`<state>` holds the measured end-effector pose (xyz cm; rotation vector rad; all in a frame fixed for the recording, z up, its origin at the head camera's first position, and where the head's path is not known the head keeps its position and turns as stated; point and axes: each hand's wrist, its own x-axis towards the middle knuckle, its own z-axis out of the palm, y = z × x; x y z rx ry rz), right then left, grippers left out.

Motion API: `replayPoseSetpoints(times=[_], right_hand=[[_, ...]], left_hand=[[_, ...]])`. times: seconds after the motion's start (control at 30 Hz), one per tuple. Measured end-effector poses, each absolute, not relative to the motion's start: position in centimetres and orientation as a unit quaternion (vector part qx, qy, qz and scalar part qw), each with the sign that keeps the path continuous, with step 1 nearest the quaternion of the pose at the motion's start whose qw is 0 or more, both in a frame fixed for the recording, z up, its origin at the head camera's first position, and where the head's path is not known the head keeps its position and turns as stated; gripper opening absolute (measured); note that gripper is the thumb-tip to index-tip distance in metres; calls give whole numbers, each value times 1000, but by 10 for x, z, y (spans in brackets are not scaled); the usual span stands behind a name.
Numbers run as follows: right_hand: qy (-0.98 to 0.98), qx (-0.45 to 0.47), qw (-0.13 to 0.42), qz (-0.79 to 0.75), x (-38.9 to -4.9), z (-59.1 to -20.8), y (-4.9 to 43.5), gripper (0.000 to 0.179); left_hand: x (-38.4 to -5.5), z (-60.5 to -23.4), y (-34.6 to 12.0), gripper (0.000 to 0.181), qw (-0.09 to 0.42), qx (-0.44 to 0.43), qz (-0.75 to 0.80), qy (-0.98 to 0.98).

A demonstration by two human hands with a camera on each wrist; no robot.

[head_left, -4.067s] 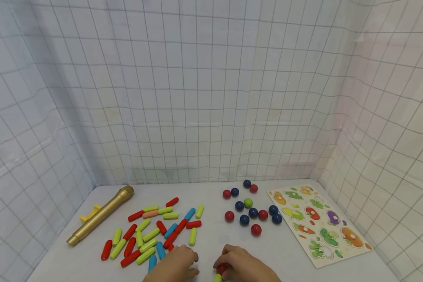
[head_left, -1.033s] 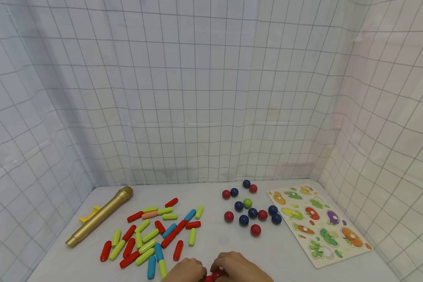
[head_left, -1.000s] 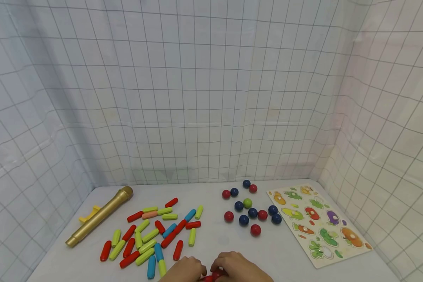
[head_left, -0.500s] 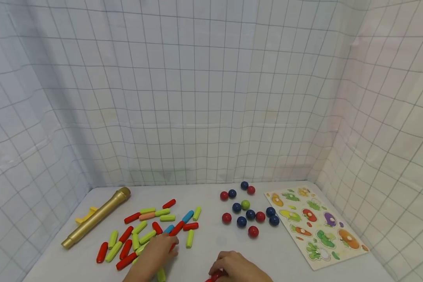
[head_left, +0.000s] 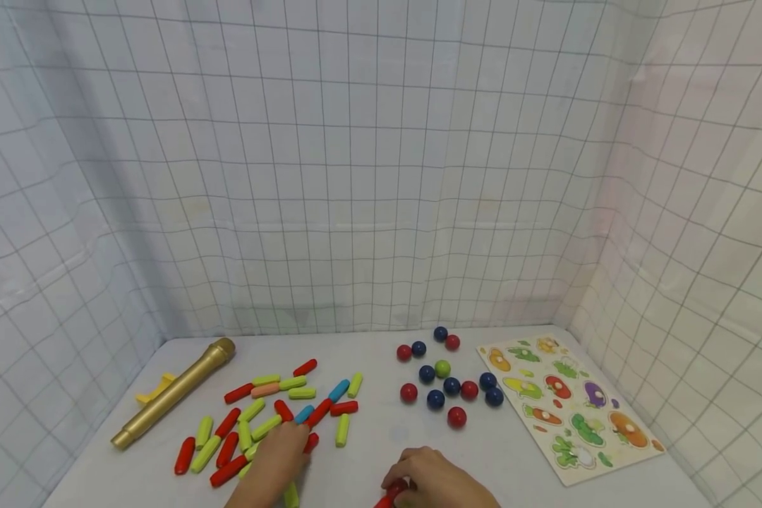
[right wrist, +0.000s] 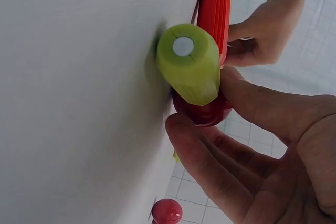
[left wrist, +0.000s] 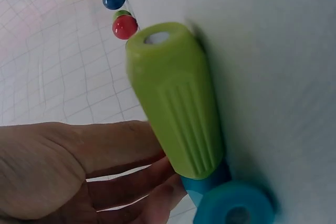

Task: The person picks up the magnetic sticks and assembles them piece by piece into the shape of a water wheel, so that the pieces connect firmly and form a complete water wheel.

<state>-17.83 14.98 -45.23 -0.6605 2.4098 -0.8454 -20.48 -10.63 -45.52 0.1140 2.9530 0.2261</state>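
Note:
My right hand (head_left: 438, 476) pinches a dark red ball (right wrist: 202, 114) between thumb and fingers, low at the front of the table. A yellow-green magnetic stick (right wrist: 189, 66) juts from that ball toward the right wrist camera. A red magnetic stick (head_left: 384, 502) extends from the ball's other side. Farther left, my left hand (head_left: 276, 458) reaches down among loose sticks and pinches another red stick (head_left: 312, 442), whose end shows beside the fingers; the fingertips are hidden. Close under the left wrist lie a green stick (left wrist: 176, 103) and a blue stick (left wrist: 233, 205).
Several red, green and blue sticks, such as a green one (head_left: 342, 430), lie on the left. Red, blue and green balls, including a red one (head_left: 456, 417), spread right of centre. A gold toy microphone (head_left: 174, 395) lies far left, a vegetable puzzle board (head_left: 568, 409) right.
My left hand has left the right hand's side and moved left into the sticks, where a loose red stick has turned. My right hand keeps the ball, which has gained a red stick since the oldest frame.

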Motion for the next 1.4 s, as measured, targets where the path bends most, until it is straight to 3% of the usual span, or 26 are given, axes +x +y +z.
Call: replayPoseSetpoints(times=[0.33,0.6,0.9,1.1,1.4], right_hand=[[905,-231,231,-273,-185,-450,149,23],[909,-227,220,-273,-187,-450,151,17],[907,-219,216,-288,-189,-450,148,11],[905,-207,219,-301,-188,-446,143,19],[896,-178,234,-333,-186,-452,138,18]], left_hand=[[-203,-454,-108,12,58,65,73,994],[-202,-447,-101,12,99,71,115,986],[-192,-443,-81,15,111,168,143,969],[-189,-444,-68,19,152,213,195,945],[-185,-453,-60,17,168,250,175,938]])
